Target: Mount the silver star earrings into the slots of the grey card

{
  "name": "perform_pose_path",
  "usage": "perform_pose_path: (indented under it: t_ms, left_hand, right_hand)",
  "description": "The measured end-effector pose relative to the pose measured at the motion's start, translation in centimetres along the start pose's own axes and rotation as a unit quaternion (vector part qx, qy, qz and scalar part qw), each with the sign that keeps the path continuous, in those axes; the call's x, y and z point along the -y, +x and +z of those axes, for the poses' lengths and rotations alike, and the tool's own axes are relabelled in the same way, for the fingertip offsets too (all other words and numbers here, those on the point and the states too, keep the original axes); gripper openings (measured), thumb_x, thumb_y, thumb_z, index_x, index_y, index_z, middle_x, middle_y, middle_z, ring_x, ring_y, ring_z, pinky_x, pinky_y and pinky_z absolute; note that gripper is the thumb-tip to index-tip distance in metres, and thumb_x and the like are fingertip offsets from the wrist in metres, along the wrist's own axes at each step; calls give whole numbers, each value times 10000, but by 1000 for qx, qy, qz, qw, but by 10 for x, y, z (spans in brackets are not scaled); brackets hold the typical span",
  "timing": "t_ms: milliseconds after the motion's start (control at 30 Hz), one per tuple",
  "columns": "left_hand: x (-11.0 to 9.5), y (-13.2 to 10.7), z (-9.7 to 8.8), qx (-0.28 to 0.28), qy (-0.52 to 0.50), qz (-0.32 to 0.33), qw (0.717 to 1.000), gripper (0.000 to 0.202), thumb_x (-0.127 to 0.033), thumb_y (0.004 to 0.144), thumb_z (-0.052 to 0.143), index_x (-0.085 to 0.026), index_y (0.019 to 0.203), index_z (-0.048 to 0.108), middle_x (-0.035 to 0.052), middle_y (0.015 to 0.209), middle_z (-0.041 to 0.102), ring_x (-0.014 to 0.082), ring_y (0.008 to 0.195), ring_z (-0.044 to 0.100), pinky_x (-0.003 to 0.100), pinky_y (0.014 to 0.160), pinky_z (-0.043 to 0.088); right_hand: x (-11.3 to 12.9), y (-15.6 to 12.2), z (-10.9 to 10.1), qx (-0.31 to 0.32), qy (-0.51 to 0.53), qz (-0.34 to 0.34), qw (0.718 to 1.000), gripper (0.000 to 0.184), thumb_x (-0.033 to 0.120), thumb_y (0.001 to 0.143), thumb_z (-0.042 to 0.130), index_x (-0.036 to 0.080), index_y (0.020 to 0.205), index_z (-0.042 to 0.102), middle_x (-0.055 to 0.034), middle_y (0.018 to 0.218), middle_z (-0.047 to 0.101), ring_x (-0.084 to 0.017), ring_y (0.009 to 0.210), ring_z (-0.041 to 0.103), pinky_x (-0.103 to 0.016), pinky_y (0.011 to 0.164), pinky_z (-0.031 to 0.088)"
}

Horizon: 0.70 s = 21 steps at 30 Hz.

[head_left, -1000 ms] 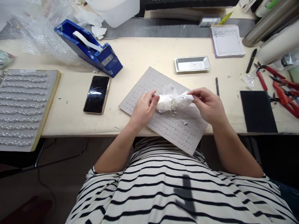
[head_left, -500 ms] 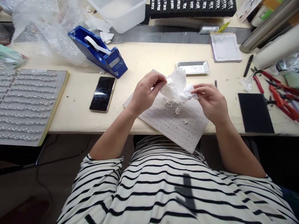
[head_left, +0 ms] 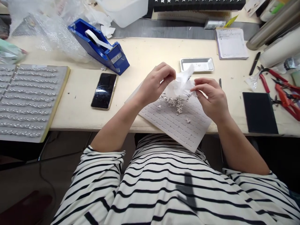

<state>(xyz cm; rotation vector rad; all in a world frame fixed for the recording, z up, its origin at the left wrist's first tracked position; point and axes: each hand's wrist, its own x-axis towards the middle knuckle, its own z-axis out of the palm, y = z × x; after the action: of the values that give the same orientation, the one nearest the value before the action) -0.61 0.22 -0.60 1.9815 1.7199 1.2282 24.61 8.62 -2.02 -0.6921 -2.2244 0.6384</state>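
Left hand and right hand raised above table, both closed on white tissue. Left fingers pinch its upper left; right fingers pinch its right edge. Silver jewellery pieces heaped directly below fingers on slotted white card; one stray piece lies lower, nearer right hand. Exact form of pieces too small to make out; tissue hides part of heap. Steel tray beyond fingers holds small bright item, unidentifiable.
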Motion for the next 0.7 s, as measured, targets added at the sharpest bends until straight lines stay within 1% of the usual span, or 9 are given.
perform_pose_path:
  t_ms: [100,200,333,533,633,700]
  left_hand:
    - [1,1,-4,-22,23,-26,999,191,-345,1062,512,-296,1081,696,66,1141,705,258,1107,705,486,954,619]
    - [1,-1,-6,-47,30,-34,998,228,-433,1075,497,-315,1103,690,61,1160,699,255,1128,709,480,943,624]
    - [4,-3,-4,-47,29,-29,998,302,-503,1082,463,-313,1108,696,58,1150,688,252,1127,715,477,923,630]
    - [12,-4,-1,-45,26,-27,998,279,-477,1082,467,-302,1102,683,56,1109,685,242,1094,719,468,922,626]
    - [15,-5,-1,-55,15,-34,998,244,-447,1075,488,-292,1087,676,61,1111,691,238,1067,712,461,933,619]
    - [17,-6,0,-62,4,-39,997,225,-431,1074,493,-290,1079,669,63,1101,694,236,1046,706,452,934,613]
  right_hand:
    - [2,1,0,-7,2,5,1000,162,227,977,651,329,1028,767,-41,1261,714,-260,1242,669,-538,1112,560]
    - [5,1,-2,-21,10,9,1000,175,219,968,663,340,1038,769,-45,1266,705,-269,1236,669,-546,1102,567]
    - [5,2,-2,-25,9,3,1000,190,219,980,646,344,1063,762,-39,1245,716,-276,1236,673,-552,1093,569]
    - [0,5,3,7,-4,3,1000,165,245,992,633,330,1060,757,-34,1224,732,-258,1202,687,-497,1027,600]
    - [1,7,4,2,0,7,1000,174,241,993,629,317,1068,765,-50,1210,726,-251,1175,687,-473,972,611]
    - [2,8,4,2,2,7,1000,170,247,992,630,315,1064,768,-52,1177,731,-243,1122,693,-460,936,613]
